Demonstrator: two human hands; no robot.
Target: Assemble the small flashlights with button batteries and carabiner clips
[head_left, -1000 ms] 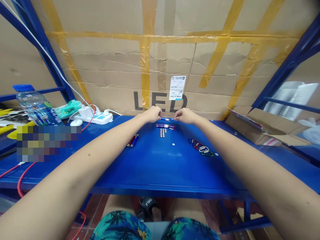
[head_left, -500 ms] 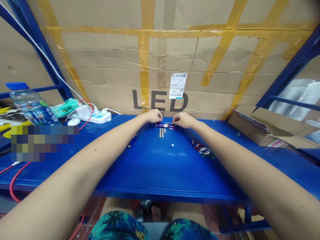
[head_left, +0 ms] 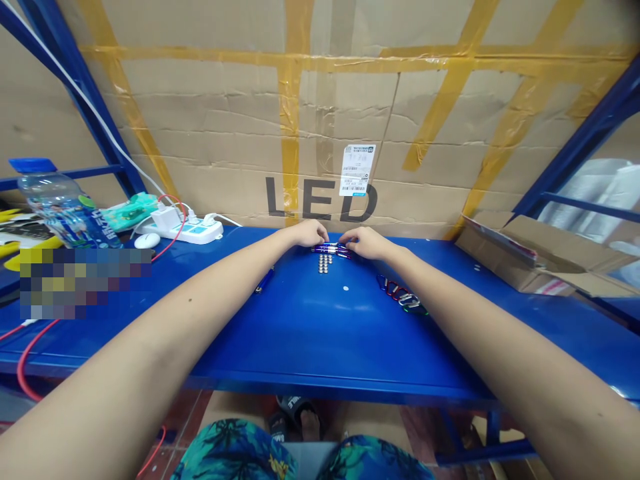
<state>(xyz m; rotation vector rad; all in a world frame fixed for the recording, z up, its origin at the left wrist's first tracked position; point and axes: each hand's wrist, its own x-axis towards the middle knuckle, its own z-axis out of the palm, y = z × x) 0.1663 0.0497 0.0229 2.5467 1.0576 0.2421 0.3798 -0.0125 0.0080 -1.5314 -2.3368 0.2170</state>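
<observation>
At the back of the blue table lie several blue and purple pens (head_left: 330, 250), side by side and pointing left to right. My left hand (head_left: 311, 233) is closed at their left end, its fingertips on the rearmost pen. At the opposite end, my right hand (head_left: 365, 241) pinches the same pen; its fingertips are partly hidden. Just in front of the pens, small silver button cells (head_left: 323, 264) are set out in short rows. Another blue pen (head_left: 266, 280) lies apart, beside my left forearm. Coloured carabiners (head_left: 403, 295) form a line near my right forearm.
A small white disc (head_left: 346, 289) lies mid-table. To the left are a power strip (head_left: 197, 230), a water bottle (head_left: 65, 207), a white mouse-like object (head_left: 147, 241) and red cables. An open cardboard box (head_left: 530, 253) stands right. A large taped carton (head_left: 225, 133) backs the table.
The rearmost pen now lies closer alongside the others. My right fingers have shifted slightly left, and my left hand slightly right. The view has tilted a little.
</observation>
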